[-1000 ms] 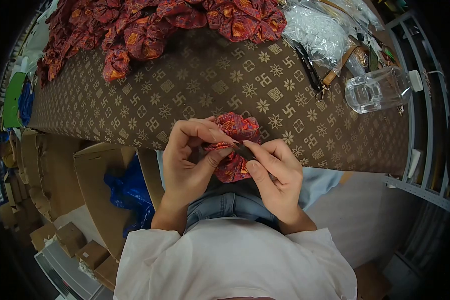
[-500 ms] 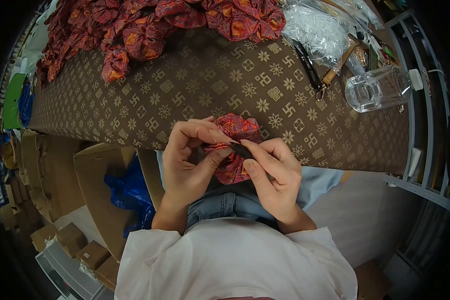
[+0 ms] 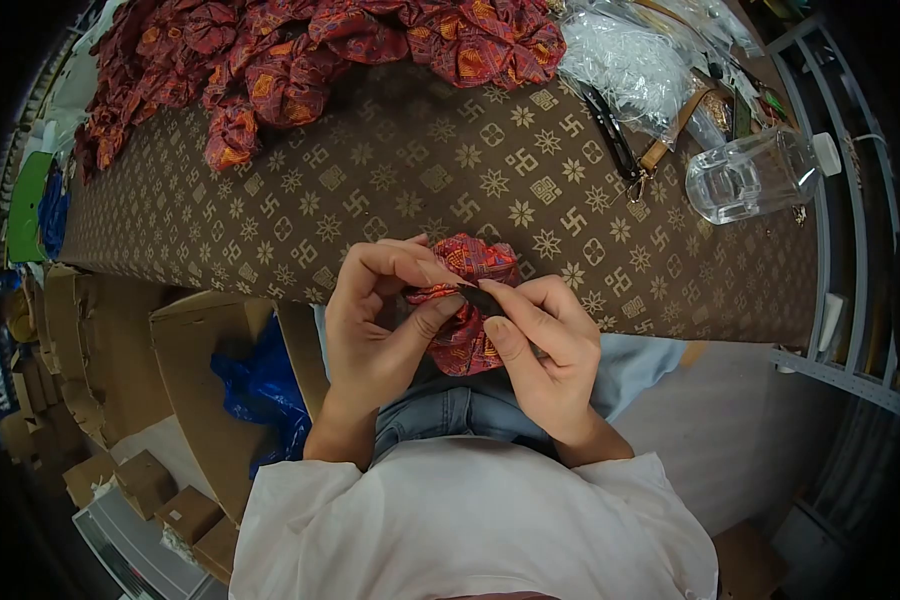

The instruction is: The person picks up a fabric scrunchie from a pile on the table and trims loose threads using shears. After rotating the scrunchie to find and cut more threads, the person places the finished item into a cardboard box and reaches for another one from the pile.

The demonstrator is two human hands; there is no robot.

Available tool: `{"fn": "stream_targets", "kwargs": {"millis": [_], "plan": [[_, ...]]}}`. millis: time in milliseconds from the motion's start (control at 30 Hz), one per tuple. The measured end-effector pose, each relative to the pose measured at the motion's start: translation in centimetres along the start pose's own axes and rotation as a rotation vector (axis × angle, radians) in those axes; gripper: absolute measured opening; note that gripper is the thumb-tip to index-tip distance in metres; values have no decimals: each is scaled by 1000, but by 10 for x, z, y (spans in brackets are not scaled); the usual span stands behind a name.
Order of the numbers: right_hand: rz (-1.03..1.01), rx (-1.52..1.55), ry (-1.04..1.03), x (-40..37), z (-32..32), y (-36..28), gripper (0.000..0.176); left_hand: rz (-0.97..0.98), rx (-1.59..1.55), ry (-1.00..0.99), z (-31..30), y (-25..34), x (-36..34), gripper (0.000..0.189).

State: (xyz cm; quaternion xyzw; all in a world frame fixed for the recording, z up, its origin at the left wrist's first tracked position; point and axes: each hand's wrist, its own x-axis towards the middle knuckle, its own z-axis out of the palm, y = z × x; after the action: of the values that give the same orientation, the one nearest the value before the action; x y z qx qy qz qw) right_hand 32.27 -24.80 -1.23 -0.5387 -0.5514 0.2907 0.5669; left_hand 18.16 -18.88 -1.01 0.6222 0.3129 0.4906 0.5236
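Note:
At the table's near edge, between both hands, is a red patterned piece of gathered cloth [image 3: 475,258] that looks like a scrunchie. My left hand [image 3: 380,310] pinches its folds between thumb and index finger. Thumb and fingers of my right hand [image 3: 550,340] close on a small dark strip [image 3: 482,300], which touches the cloth at its middle. My fingertips nearly meet there, so how the strip joins the cloth is hidden.
A brown patterned cloth [image 3: 420,170] covers the table. Along its far side lies a heap of similar red cloth pieces [image 3: 290,70]. At the right are a clear plastic bag [image 3: 630,70], a black tool [image 3: 612,135] and a clear bottle [image 3: 755,178]. Cardboard boxes [image 3: 200,350] stand lower left.
The view has shifted slightly. Both hands keep nearly the same pinch on the cloth and the dark strip; the lower part of the cloth hangs a little lower.

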Motion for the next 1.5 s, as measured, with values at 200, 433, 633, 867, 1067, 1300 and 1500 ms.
{"fn": "stream_targets", "kwargs": {"millis": [200, 433, 633, 867, 1067, 1300, 1500], "plan": [[-4, 12, -12, 1, -1, 1, 25, -16, -20, 14, 1, 1, 2, 28], [277, 477, 125, -2, -3, 10, 30, 3, 8, -31, -1, 0, 3, 28], [218, 351, 28, 10, -8, 5, 26, 8, -29, -37, 3, 0, 2, 26], [131, 108, 4, 30, -8, 11, 17, -3, -46, -70, -2, 1, 1, 25], [107, 92, -22, 28, -9, 12, 20, 224, 83, -150, -5, -1, 1, 23], [63, -122, -68, 29, 3, 13, 17, 265, 133, -178, -7, -1, 2, 25], [214, 44, -24, 28, 1, 19, 13, 248, 161, -170, -10, 1, 0, 23]]}}
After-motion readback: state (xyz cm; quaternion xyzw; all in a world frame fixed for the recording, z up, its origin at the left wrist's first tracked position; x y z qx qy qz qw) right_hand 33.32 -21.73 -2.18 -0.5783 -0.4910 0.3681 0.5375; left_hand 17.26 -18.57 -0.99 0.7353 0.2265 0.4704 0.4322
